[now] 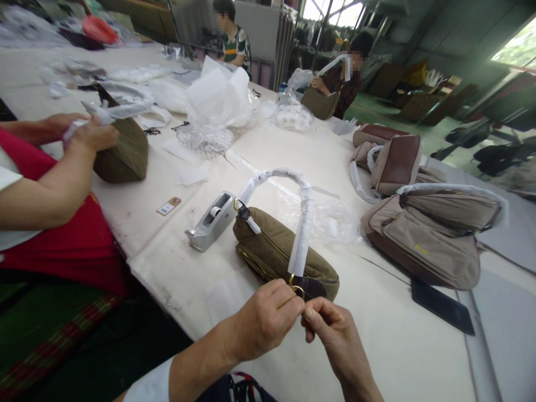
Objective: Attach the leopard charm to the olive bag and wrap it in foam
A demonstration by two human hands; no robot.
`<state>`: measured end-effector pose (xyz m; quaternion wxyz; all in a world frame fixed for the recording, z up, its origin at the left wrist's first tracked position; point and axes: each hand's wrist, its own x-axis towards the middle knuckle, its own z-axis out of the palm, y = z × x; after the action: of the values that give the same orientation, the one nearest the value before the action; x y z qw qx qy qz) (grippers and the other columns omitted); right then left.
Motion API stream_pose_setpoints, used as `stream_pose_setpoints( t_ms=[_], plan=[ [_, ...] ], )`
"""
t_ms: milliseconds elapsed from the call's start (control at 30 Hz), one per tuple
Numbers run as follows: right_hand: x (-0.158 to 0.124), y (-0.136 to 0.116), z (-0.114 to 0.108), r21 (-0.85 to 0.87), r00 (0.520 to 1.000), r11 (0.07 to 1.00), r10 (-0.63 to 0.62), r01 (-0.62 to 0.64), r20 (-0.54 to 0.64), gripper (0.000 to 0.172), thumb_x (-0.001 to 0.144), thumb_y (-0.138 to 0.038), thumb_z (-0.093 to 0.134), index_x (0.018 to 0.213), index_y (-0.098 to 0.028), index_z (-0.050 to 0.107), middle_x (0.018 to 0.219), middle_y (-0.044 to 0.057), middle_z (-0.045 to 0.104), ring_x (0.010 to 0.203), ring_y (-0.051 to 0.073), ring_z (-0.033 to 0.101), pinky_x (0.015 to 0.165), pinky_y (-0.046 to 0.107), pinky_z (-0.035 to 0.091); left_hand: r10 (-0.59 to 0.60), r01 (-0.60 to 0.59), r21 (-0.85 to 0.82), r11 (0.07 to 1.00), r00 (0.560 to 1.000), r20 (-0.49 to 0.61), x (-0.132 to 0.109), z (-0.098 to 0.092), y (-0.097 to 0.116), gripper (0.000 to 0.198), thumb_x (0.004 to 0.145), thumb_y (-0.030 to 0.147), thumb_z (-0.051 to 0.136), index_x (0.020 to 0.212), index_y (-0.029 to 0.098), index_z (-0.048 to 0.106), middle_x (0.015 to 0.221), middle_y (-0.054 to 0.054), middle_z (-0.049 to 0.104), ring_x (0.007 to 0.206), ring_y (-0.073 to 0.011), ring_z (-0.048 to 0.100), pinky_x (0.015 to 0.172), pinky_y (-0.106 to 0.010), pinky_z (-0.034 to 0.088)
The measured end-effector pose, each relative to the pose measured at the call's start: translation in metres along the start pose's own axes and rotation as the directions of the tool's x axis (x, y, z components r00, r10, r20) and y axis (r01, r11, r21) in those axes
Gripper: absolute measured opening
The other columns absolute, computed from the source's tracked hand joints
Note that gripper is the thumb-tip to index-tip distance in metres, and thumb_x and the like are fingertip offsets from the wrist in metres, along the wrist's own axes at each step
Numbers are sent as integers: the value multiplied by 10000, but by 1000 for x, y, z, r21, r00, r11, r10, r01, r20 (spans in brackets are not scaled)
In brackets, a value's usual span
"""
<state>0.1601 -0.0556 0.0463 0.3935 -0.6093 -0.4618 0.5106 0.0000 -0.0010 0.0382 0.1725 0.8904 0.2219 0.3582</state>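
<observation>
An olive-green handbag (276,240) lies on the white table in front of me. Its handle (305,206) arches up, wrapped in white paper, and joins the bag by gold rings. At the bag's near end, by the gold ring (296,286), my left hand (268,315) is closed with its fingertips pinched. My right hand (335,335) meets it there, thumb and forefinger pinched together. Whatever sits between the fingertips is too small or hidden to name. Left of the bag stands a grey tape dispenser (213,220), close to its far end.
Taupe handbags (422,234) with wrapped handles are piled on the right, beside a dark phone (443,306). A tag (168,206) lies on the left. Clear plastic and white paper (220,100) heap up behind. A co-worker's arms (54,184) handle another olive bag (125,151); two people sit farther back.
</observation>
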Motion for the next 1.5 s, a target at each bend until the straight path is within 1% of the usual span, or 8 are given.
stream_pose_setpoints(
  t_ms=[133, 333, 400, 533, 800, 1067, 1233, 1500],
  plan=[
    [3, -9, 2, -311, 971, 930, -227, 195, -72, 198, 770, -341, 596, 670, -176, 640, 573, 5, 580, 549, 114, 519, 545, 221, 378, 21, -20, 19, 1000, 999, -38, 1, 2, -7, 160, 854, 93, 399, 743, 137, 505, 670, -30, 509, 643, -149, 428, 589, -281, 384],
    [7, 15, 12, 113, 999, 993, 31, -32, 6, 320, 794, -441, 531, 615, -176, 531, 500, -24, 524, 401, 86, 424, 438, 221, 362, 3, -10, -123, 992, 998, -55, 2, 1, -13, 163, 851, 112, 419, 732, 142, 527, 670, -31, 547, 635, -136, 451, 605, -262, 408],
    [7, 16, 13, -52, 990, 993, -109, 105, -85, 281, 799, -391, 541, 617, -177, 555, 526, -12, 538, 453, 101, 471, 473, 224, 383, -35, 27, -178, 984, 999, -40, 3, 0, -13, 171, 861, 132, 412, 742, 139, 534, 681, -36, 554, 650, -135, 471, 611, -252, 419],
    [7, 6, 13, -382, 884, 843, -451, 378, -121, 146, 785, -265, 573, 680, -184, 632, 638, 19, 611, 611, 133, 563, 598, 230, 427, -156, 138, -238, 961, 986, -58, 3, 2, -12, 186, 877, 161, 401, 768, 134, 548, 696, -42, 559, 672, -134, 499, 613, -244, 432],
    [5, 17, 20, 103, 983, 993, -42, 61, -178, 222, 834, -368, 521, 905, -185, 626, 590, -17, 568, 602, 120, 522, 620, 232, 432, -344, 243, -387, 890, 914, -218, -3, 14, -7, 97, 835, 177, 531, 840, 154, 625, 730, -38, 615, 680, -112, 565, 629, -213, 477],
    [2, 6, 18, -98, 966, 989, -131, 111, -224, 192, 788, -363, 576, 743, -184, 630, 584, -11, 577, 572, 119, 538, 559, 207, 437, -372, 279, -426, 861, 915, -154, -7, 10, -5, 80, 825, 153, 522, 826, 152, 602, 737, -33, 608, 686, -108, 564, 629, -205, 468],
    [2, 2, 14, -291, 953, 924, -287, 248, -96, 195, 815, -315, 533, 692, -182, 605, 641, 10, 581, 606, 127, 537, 574, 213, 421, -199, 155, -246, 957, 966, -165, -9, 8, -6, 138, 849, 112, 436, 814, 136, 567, 715, -50, 590, 680, -131, 520, 622, -241, 452],
    [11, 3, 20, -24, 999, 999, -46, 46, 12, 300, 838, -402, 495, 665, -162, 545, 572, -2, 536, 589, 120, 499, 579, 218, 403, -23, 12, -96, 995, 994, -111, -12, 7, -18, 150, 843, 81, 420, 778, 138, 543, 674, -33, 570, 636, -136, 485, 604, -269, 422]
  ],
)
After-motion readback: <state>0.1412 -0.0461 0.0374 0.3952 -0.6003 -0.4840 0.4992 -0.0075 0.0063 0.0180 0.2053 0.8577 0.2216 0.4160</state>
